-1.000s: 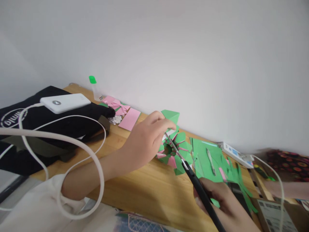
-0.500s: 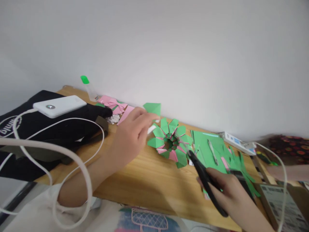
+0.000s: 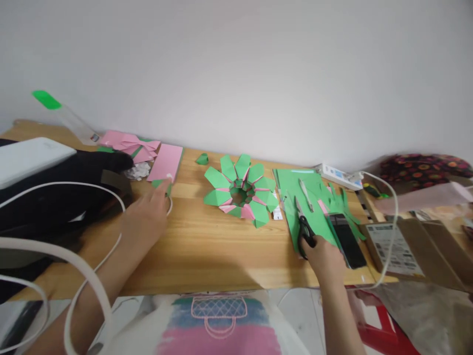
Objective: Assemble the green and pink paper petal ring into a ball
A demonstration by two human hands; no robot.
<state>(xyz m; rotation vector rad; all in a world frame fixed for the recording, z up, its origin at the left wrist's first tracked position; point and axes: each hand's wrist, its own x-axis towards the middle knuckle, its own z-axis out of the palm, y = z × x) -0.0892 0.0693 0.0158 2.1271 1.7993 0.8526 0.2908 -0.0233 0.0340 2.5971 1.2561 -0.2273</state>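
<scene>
Desk [image 3: 221, 256] is backed by the wall at 12. Green sheets [image 3: 320, 217] are laid just beside the green-and-pink paper ring [image 3: 247, 212], at its 3 to 4 o'clock. Ring is set mid-desk, roughly round, no long axis, touched by neither hand: near 10 o'clock from right hand [image 3: 327, 261], between 2 and 3 from left hand [image 3: 146, 217]. Neither can be called clearly nearer. Phone [image 3: 348, 240] is placed at right hand's 1 to 2, pink sheet [image 3: 166, 161] at left hand's 1. Scissors [image 3: 303, 229] are seen over the green sheets, long axis toward 11 to 12, black handles held in right grip. Small green paper piece [image 3: 155, 183] is pinched in left grip at 1 o'clock; finger detail is lost to blur. Folded green scrap [image 3: 202, 159] is seen apart, at ring's 10.
</scene>
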